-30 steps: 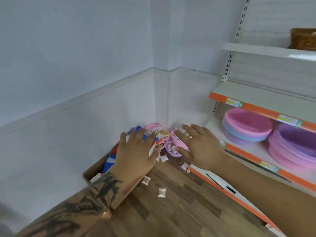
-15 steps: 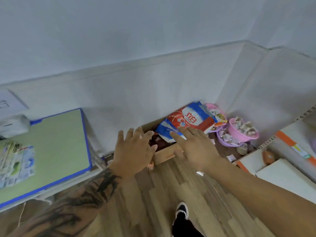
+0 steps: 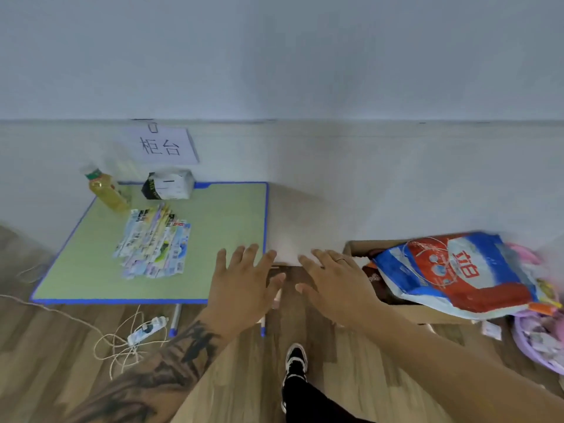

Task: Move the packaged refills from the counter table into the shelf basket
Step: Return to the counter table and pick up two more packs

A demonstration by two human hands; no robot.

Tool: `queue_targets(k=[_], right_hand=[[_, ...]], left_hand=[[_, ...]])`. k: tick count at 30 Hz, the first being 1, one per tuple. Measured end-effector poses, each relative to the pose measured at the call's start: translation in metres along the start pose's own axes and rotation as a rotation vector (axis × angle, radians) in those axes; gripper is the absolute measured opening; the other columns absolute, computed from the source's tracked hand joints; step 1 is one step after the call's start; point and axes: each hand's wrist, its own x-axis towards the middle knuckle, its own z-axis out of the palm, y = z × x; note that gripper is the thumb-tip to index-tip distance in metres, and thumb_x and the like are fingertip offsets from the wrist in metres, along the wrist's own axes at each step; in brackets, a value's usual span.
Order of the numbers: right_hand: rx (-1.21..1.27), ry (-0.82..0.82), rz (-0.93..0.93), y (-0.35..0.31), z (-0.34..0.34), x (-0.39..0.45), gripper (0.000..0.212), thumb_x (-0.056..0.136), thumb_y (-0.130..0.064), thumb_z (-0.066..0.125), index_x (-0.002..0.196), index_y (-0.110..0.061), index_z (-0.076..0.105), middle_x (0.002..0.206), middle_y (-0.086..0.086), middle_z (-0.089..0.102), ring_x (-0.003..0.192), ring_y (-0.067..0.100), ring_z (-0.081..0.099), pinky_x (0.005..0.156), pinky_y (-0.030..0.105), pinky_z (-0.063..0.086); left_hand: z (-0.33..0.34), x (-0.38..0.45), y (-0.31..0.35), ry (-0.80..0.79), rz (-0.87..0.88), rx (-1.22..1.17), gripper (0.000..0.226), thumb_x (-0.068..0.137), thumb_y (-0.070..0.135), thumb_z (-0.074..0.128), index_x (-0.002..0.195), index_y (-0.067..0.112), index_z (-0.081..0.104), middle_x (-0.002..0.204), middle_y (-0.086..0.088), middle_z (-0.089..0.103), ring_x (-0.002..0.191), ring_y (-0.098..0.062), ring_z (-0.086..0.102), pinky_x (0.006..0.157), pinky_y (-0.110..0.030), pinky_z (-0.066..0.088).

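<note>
Fingers [image 3: 244,254] of both hands spread flat and straight, nothing held. Left hand [image 3: 241,288] hangs over the near right corner of the counter [image 3: 225,239]; right hand [image 3: 335,285] just beside it, over the floor gap btwn counter and a cardboard box [image 3: 427,314]. Ring on one right finger. Below the hands: one shoe [image 3: 295,358] w/ dark trouser leg on wood floor [image 3: 61,377], plus a power strip [image 3: 148,329] w/ tangled cord under the counter's front edge.

Step, as I judge it: reach phase, going for a pickup, no grasp yet. Packaged refills [image 3: 154,242] lie fanned in one overlapping pile mid-left on the counter, well apart from both hands. Count unclear, maybe 6–8 flat packs, too blurred to fix. Next move prob. needs both hands to swing left and forward, then fingers slid under the pile or pinching a few packs, since thin, slick packs could slip or scatter if scooped fast. Shelf basket not in view, so carry means turning away after.

Farther back on counter: 1 yellow drink bottle [image 3: 105,190], 1 dark-and-white carton [image 3: 168,184]. On wall: 1 paper sign [image 3: 161,146]. Right side: 1 big red-blue bag [image 3: 454,273] lying over the box, w/ pink and purple tubs [image 3: 537,340] at frame edge, number can't tell.
</note>
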Motion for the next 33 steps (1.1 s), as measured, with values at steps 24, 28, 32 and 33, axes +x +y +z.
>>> queue_targets(k=[24,28,32,33], right_hand=[[0.192,-0.399,-0.046,-0.092,0.053,0.245,0.054,0.105,-0.055,0.039,0.150,-0.025,0.042,0.150,0.003,0.047,0.134,0.028,0.049,0.109,0.043,0.041],[0.284,-0.479,0.102,-0.139,0.072,0.271,0.049,0.104,-0.054,0.043,0.142,-0.023,0.050,0.137,0.006,0.053,0.123,0.028,0.055,0.098,0.042,0.049],[0.346,-0.533,0.231,-0.198,0.095,0.297,0.049,0.103,-0.056,0.043,0.136,-0.022,0.052,0.129,0.006,0.056,0.119,0.028,0.058,0.090,0.042,0.052],[0.327,-0.540,0.260,-0.213,0.101,0.303,0.049,0.102,-0.058,0.043,0.133,-0.021,0.052,0.125,0.005,0.058,0.115,0.028,0.059,0.087,0.041,0.052]], left_hand=[[0.088,0.107,-0.217,-0.187,-0.278,-0.058,0.063,0.098,0.064,0.026,0.142,0.031,0.056,0.150,-0.011,0.054,0.139,-0.036,0.051,0.112,-0.063,0.036],[0.103,0.115,-0.264,-0.209,-0.219,-0.086,0.063,0.099,0.062,0.026,0.142,0.027,0.057,0.150,-0.014,0.054,0.140,-0.039,0.048,0.113,-0.065,0.034],[0.116,0.128,-0.317,-0.248,-0.182,-0.127,0.065,0.100,0.063,0.024,0.151,0.029,0.048,0.158,-0.013,0.045,0.147,-0.039,0.039,0.118,-0.066,0.025],[0.119,0.131,-0.328,-0.253,-0.173,-0.128,0.065,0.101,0.063,0.025,0.153,0.030,0.045,0.158,-0.013,0.044,0.148,-0.039,0.038,0.119,-0.067,0.024]])
